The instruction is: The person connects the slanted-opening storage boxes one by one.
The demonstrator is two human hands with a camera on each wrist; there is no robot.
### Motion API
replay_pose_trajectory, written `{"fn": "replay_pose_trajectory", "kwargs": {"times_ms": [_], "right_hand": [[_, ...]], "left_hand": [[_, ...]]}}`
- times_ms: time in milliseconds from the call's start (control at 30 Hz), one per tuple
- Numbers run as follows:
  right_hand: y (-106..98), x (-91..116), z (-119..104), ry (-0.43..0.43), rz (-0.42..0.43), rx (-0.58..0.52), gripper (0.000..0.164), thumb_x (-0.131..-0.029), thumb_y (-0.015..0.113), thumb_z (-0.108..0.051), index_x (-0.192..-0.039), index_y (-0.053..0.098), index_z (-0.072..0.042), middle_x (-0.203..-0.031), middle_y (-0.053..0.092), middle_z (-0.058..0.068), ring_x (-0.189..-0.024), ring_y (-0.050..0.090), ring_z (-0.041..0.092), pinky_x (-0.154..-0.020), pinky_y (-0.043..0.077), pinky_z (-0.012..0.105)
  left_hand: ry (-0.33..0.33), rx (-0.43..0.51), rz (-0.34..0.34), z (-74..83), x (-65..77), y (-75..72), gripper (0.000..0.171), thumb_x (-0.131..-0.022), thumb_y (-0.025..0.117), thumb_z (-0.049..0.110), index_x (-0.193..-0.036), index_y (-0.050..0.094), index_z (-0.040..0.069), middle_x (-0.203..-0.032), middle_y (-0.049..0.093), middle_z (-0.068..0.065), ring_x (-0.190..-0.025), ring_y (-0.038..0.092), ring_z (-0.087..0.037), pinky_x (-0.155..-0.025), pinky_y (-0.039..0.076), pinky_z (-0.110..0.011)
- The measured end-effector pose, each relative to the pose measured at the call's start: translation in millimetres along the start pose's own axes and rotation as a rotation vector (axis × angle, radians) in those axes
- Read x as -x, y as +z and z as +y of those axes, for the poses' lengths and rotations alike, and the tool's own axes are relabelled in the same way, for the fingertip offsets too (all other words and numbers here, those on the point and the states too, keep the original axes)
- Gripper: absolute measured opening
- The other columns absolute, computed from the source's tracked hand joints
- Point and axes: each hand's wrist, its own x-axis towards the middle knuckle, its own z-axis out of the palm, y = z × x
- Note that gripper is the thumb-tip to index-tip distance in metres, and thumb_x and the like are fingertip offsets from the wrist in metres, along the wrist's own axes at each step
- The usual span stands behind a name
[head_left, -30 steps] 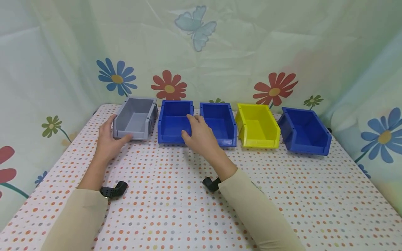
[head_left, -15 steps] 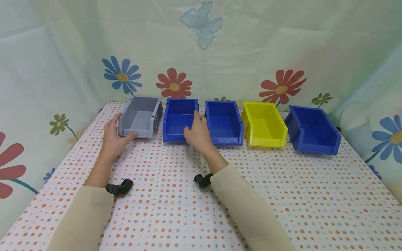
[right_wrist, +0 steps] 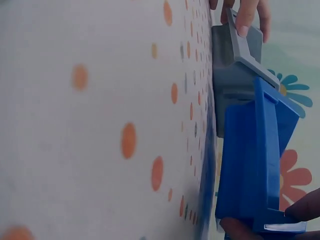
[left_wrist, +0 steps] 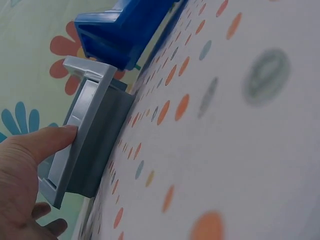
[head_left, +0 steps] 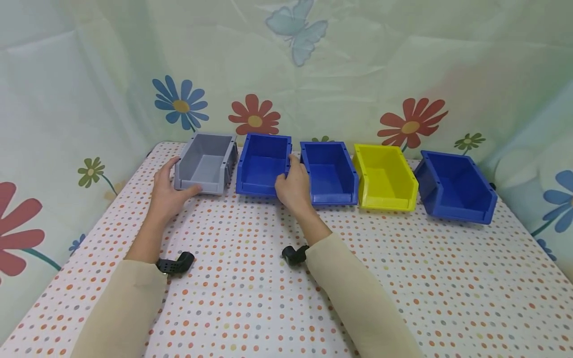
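Observation:
At the left end of a row of bins, my left hand (head_left: 167,196) holds a grey storage bin (head_left: 207,168) by its front left corner. Its thumb (left_wrist: 55,140) lies on the front lip, while the other fingers go around the left side. My right hand (head_left: 294,185) grips the right side wall of the neighbouring blue storage bin (head_left: 259,171). In the right wrist view, thumb and fingers lie on either side of this blue bin's (right_wrist: 245,155) wall. Both bins look empty inside.
To the right stand another blue bin (head_left: 329,176), a yellow bin (head_left: 387,184) and a last blue bin (head_left: 461,189), turned slightly. A dotted cloth covers the table (head_left: 241,298). A flowered curtain (head_left: 349,99) hangs behind.
My right hand has closed on the blue bin's right wall, and that bin has shifted slightly back and left towards the grey one. The left hand stays at the grey bin; the head view has turned slightly.

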Motion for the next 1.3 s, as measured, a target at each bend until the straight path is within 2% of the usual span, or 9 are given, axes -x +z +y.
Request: {"fn": "replay_pose_trajectory", "kwargs": {"times_ms": [233, 400, 600, 867, 1300], "right_hand": [[-5.3, -0.8, -4.6, -0.055, 0.049, -0.064, 0.060, -0.103, 0.047, -0.007, -0.161, 0.030, -0.005, -0.154, 0.045, 0.021, -0.146, 0.042, 0.036, -0.119, 0.041, 0.050], [-5.6, -5.3, -6.8, -0.086, 0.073, -0.070, 0.060, -0.103, 0.047, -0.007, -0.161, 0.032, -0.004, -0.155, 0.045, 0.022, -0.149, 0.039, 0.036, -0.122, 0.037, 0.049], [-4.6, -10.4, -7.1, -0.087, 0.058, -0.066, 0.059, -0.103, 0.047, -0.006, -0.160, 0.034, -0.005, -0.157, 0.044, 0.021, -0.148, 0.041, 0.035, -0.121, 0.039, 0.049], [-1.9, -15.4, -7.9, -0.075, 0.044, -0.072, 0.058, -0.103, 0.048, -0.005, -0.160, 0.035, -0.003, -0.163, 0.039, 0.018, -0.153, 0.035, 0.033, -0.125, 0.034, 0.047], [-0.4, -14.8, -6.6, -0.094, 0.032, -0.057, 0.059, -0.104, 0.047, -0.006, -0.161, 0.033, -0.004, -0.165, 0.036, 0.018, -0.155, 0.031, 0.033, -0.127, 0.029, 0.047]], "left_hand": [[-0.008, 0.008, 0.003, 1.5, -0.6, 0.7, 0.101, -0.091, 0.079, 0.029, -0.167, 0.014, 0.029, -0.172, 0.011, -0.019, -0.155, 0.020, -0.049, -0.120, 0.024, -0.072], [-0.013, 0.017, 0.000, 1.7, 0.4, -0.6, 0.101, -0.090, 0.080, 0.028, -0.167, 0.014, 0.028, -0.171, 0.012, -0.020, -0.155, 0.021, -0.049, -0.120, 0.025, -0.072], [-0.007, 0.023, 0.000, 3.0, -0.9, -0.2, 0.101, -0.089, 0.082, 0.027, -0.166, 0.016, 0.026, -0.171, 0.013, -0.020, -0.155, 0.022, -0.047, -0.121, 0.025, -0.070], [0.007, 0.020, -0.004, 4.9, -1.1, 2.2, 0.097, -0.088, 0.083, 0.026, -0.164, 0.022, 0.022, -0.169, 0.016, -0.020, -0.155, 0.022, -0.045, -0.123, 0.024, -0.068], [0.031, 0.006, 0.001, 5.5, 0.4, 2.5, 0.097, -0.088, 0.082, 0.025, -0.164, 0.021, 0.019, -0.168, 0.018, -0.022, -0.154, 0.024, -0.048, -0.121, 0.025, -0.070]]}}
